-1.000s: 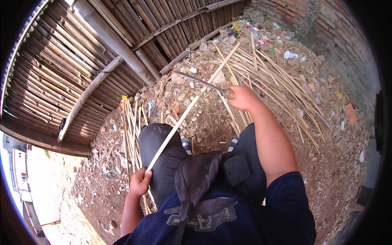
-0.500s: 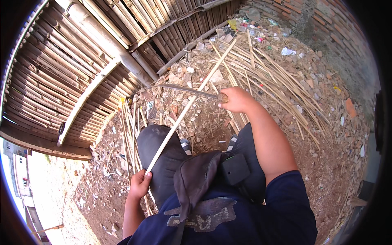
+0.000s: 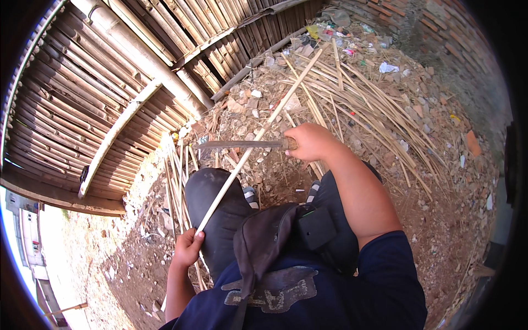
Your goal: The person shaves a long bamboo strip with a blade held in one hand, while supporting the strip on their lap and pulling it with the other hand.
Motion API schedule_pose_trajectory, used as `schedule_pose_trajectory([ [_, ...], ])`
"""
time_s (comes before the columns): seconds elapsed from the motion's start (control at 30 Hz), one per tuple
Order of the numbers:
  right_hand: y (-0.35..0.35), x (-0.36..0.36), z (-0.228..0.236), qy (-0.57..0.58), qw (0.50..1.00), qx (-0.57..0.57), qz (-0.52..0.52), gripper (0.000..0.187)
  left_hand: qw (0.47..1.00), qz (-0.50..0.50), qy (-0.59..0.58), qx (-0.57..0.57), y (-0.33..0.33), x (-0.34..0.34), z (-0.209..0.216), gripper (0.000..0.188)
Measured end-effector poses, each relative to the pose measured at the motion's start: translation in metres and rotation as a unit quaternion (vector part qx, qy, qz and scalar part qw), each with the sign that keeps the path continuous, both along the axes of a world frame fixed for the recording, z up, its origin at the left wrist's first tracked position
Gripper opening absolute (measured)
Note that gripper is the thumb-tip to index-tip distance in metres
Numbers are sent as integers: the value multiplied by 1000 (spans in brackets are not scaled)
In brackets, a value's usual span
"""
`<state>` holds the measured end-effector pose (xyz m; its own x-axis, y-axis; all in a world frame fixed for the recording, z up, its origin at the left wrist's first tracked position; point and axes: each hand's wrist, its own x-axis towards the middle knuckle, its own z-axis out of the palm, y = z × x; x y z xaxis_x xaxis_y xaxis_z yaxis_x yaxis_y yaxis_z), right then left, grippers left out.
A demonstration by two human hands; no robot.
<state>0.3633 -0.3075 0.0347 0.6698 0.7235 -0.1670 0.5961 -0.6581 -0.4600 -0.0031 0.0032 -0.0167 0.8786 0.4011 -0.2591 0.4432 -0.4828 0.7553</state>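
Observation:
My left hand (image 3: 188, 247) is closed round the near end of a long pale bamboo strip (image 3: 263, 131), which slants up and away to the right across my left thigh. My right hand (image 3: 311, 144) grips the short wooden handle of a long knife (image 3: 239, 144). Its dark blade points left and lies across the middle of the strip, seemingly against it. The handle is mostly hidden in my fist.
Cut bamboo strips (image 3: 379, 118) lie in a loose heap at the far right, and more strips (image 3: 175, 165) lie beside my left knee. A bamboo wall (image 3: 110, 110) rises at left, a brick wall (image 3: 462, 38) at far right. Rubble and litter cover the ground.
My right hand has drawn the knife nearer along the strip and a little left; the blade now lies nearly level. The strip's far end has shifted slightly right. My left hand stays put.

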Motion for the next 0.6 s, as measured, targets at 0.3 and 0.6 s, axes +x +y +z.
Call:
schedule_pose_trajectory([
  [0.3,-26,29,-22,-46,990,70,-110,48,999,5,-7,-45,2,2,-3,45],
  [0.6,-8,11,-5,9,1000,22,16,46,1000,-6,-8,-9,0,1,-1,47],
])
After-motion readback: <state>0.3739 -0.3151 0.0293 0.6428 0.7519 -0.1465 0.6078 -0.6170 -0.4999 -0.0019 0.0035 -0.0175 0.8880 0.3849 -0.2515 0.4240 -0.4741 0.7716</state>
